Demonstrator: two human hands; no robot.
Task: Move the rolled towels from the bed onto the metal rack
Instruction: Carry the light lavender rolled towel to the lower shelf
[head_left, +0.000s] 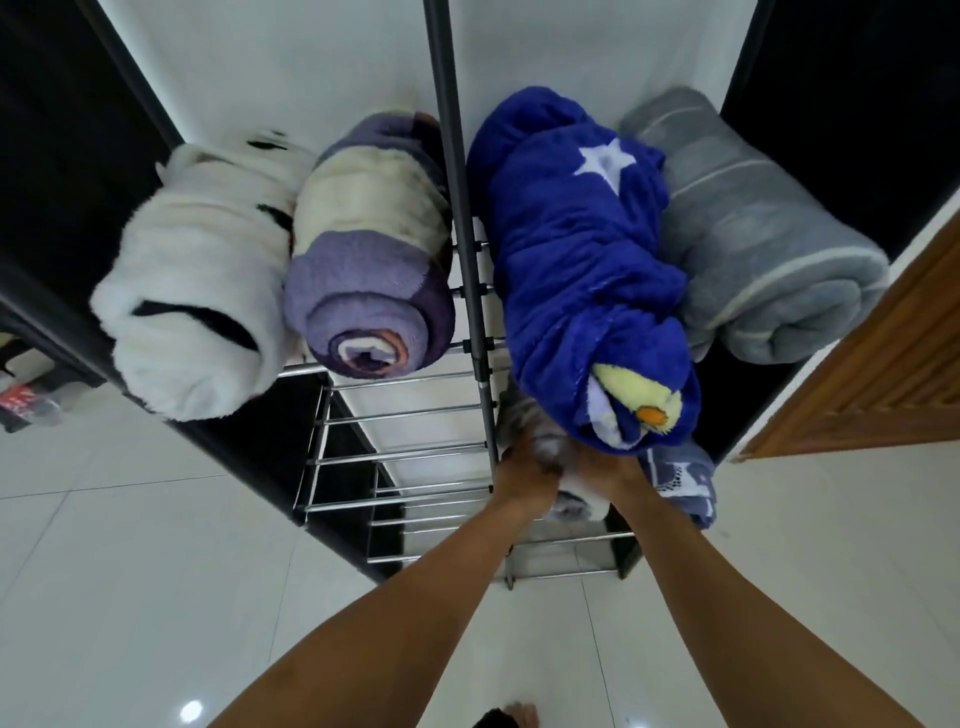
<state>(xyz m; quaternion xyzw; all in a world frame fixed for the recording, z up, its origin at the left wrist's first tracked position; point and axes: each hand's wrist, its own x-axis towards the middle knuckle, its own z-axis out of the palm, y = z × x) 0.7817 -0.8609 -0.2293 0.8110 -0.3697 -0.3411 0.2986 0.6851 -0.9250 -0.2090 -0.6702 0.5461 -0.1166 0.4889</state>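
Head view, writing: you are seeing no brand, label or lettering sharp enough to read; the only marks are a white star on the blue towel and a yellow and orange figure at its near end.
Left hand: your left arm is reaching straight forward and down, the hand pressing against the near end of a grey-white rolled towel on a lower shelf. It is blurred, so you cannot tell how the fingers are lying.
Right hand: your right arm is reaching in parallel, the hand sitting on the same roll just under the blue towel; blur is hiding the fingers here too.
Task towel: the grey-white roll is lying on the lower rails at the right of the centre post, between your two hands.
Metal rack: its top shelf is carrying four rolls side by side, a white and black towel, a purple and cream towel, the blue one, and a grey striped towel.
Lower shelf, right: a blue-grey patterned towel is lying just beside your right hand.
Floor: pale glossy tiles are spreading below.
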